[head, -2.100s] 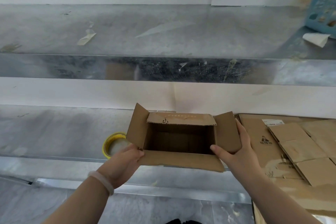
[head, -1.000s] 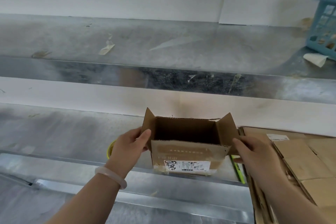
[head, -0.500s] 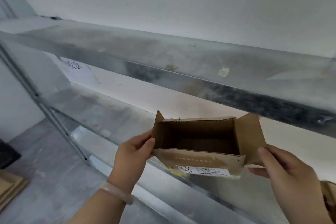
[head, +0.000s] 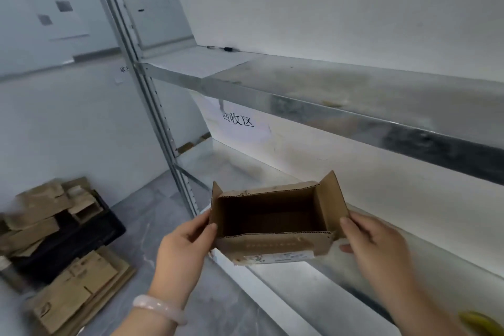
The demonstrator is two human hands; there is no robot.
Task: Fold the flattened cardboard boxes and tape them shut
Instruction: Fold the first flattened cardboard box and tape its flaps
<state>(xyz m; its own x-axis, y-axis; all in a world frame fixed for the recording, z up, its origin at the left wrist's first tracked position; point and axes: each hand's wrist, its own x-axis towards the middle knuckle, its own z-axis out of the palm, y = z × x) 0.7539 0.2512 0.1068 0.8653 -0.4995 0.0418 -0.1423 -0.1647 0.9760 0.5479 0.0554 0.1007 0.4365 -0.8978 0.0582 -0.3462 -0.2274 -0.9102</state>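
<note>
Down on the grey floor at far left, a loose heap of folded cardboard (head: 41, 215) lies over a black crate (head: 90, 237), with a stack of flattened cardboard sheets (head: 79, 289) in front of it. Next stands the upright post (head: 152, 117) of a metal shelving rack, and just past it a paper sign (head: 237, 120) with 3 printed characters hangs on the wall. A person's left hand (head: 182, 248), a pale bracelet (head: 158, 308) on its wrist, grips the left end flap of a small cardboard box (head: 275, 243), thumb on the flap's inner face, fingers hidden behind it. The box is held in the air above the front edge of the lower shelf (head: 300, 286), top open, 2 end flaps standing up. The right hand (head: 373, 245) holds the right end, thumb pressed on the flap, fingers curled beneath. Above, the upper shelf (head: 354, 95) runs off to the right
</note>
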